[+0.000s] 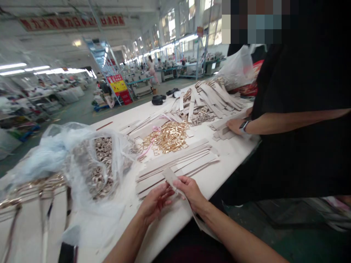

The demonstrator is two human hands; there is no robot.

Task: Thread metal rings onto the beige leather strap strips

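My right hand (190, 190) is closed on a beige belt strap (170, 175), thumb on top. The strap's end points up and away, and its length hangs down past my right wrist toward my lap. Close on the left, my left hand (156, 200) has its fingers curled, with the tips at the strap's edge. Whatever sits between those fingertips is too small to make out. Just beyond both hands lies a row of flat beige straps (175, 160) on the white table (219, 175). Behind that row is a heap of gold buckles (172, 137).
A clear plastic bag of small beige loops (102, 164) stands left. Straps with gold buckles (33, 212) lie at lower left. More straps (211, 96) are piled at the back. At right, a co-worker's hand (236, 126) with a watch rests on a strap stack (223, 129).
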